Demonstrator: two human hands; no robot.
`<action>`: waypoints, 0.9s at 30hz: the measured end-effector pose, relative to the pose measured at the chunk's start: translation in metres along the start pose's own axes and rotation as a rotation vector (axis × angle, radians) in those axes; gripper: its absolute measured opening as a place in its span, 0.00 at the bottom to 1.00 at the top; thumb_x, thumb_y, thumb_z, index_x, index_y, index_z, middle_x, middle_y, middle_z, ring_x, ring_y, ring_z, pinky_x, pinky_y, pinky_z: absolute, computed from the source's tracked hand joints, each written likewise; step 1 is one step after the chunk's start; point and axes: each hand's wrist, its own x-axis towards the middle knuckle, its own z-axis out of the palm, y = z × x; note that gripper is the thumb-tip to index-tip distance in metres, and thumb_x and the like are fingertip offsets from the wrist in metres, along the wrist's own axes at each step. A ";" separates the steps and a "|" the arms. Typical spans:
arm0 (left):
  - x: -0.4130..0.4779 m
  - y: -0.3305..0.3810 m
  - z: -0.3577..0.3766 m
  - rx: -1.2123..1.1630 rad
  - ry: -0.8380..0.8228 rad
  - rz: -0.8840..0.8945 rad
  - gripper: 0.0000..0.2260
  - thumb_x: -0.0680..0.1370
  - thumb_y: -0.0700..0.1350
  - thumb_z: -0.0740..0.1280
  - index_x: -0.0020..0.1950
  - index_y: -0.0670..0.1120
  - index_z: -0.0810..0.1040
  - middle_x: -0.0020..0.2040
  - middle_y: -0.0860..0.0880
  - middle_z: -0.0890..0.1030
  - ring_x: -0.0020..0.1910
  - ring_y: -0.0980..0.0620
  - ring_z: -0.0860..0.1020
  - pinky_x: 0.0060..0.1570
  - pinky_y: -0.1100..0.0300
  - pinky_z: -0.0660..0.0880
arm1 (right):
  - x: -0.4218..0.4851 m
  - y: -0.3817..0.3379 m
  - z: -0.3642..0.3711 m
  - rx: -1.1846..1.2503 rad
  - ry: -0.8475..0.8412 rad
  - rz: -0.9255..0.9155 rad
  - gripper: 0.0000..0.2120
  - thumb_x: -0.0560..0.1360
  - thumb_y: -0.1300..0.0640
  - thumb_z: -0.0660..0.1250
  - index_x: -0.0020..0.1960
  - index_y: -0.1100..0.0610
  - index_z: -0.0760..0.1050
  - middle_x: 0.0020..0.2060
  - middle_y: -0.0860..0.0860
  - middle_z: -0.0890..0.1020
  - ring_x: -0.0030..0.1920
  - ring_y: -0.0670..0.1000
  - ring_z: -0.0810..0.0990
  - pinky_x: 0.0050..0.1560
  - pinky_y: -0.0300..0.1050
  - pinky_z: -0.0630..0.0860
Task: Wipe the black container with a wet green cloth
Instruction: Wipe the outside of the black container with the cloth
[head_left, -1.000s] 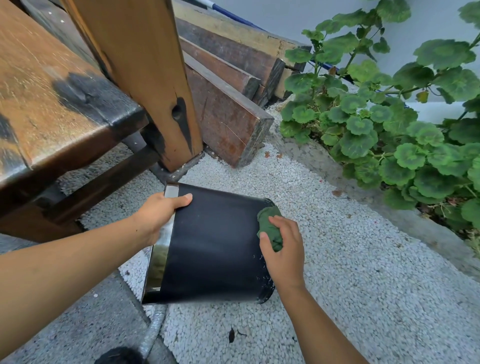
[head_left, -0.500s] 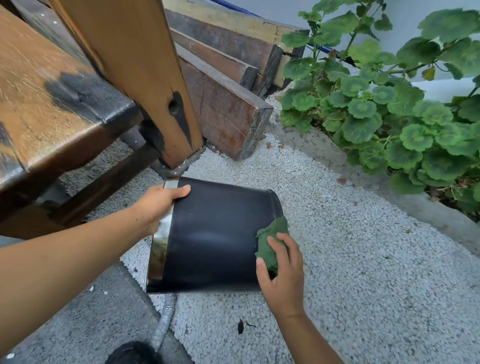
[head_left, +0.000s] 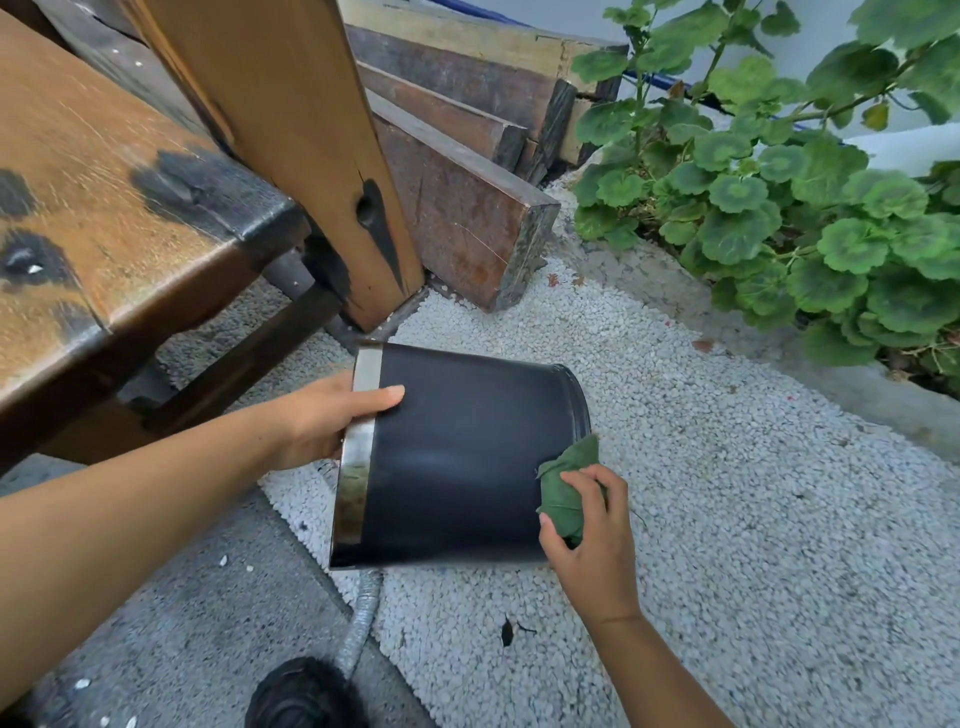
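Note:
The black container (head_left: 457, 457) is tipped on its side above the gravel, its shiny metal rim to the left and its base to the right. My left hand (head_left: 324, 421) grips that rim, thumb lying across the black wall. The bunched green cloth (head_left: 563, 491) is pressed against the container's lower right side near the base, with my right hand (head_left: 592, 535) shut on it. The container's inside is hidden.
A worn wooden bench (head_left: 119, 218) and its thick leg (head_left: 311, 156) stand at the left. Stacked timber beams (head_left: 467, 171) lie behind. A leafy green plant (head_left: 779, 197) fills the right. White gravel (head_left: 753, 519) covers the ground, and a grey hose (head_left: 358, 618) runs beneath the container.
My right hand has slid the green cloth down the container's side, from near the upper edge of the base to its lower right part. My left hand kept its grip on the rim.

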 end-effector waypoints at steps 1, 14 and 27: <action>-0.008 -0.005 -0.003 0.112 -0.068 -0.029 0.15 0.79 0.49 0.71 0.65 0.51 0.78 0.56 0.47 0.87 0.53 0.46 0.86 0.49 0.51 0.83 | 0.001 0.001 -0.001 0.013 0.004 0.009 0.22 0.71 0.60 0.77 0.62 0.53 0.75 0.64 0.47 0.68 0.63 0.51 0.74 0.60 0.46 0.78; -0.037 -0.004 0.007 0.214 0.115 0.133 0.12 0.81 0.33 0.65 0.63 0.41 0.78 0.58 0.29 0.81 0.50 0.39 0.80 0.50 0.42 0.76 | 0.078 -0.019 -0.030 0.123 -0.166 0.175 0.20 0.73 0.57 0.74 0.62 0.46 0.76 0.60 0.43 0.73 0.55 0.45 0.76 0.53 0.36 0.72; -0.031 0.016 0.029 -0.294 0.244 0.077 0.11 0.77 0.34 0.70 0.58 0.44 0.79 0.59 0.38 0.85 0.51 0.43 0.83 0.61 0.44 0.77 | 0.175 -0.049 -0.041 0.153 -0.530 0.451 0.07 0.72 0.57 0.71 0.49 0.53 0.84 0.38 0.49 0.80 0.35 0.49 0.75 0.34 0.40 0.67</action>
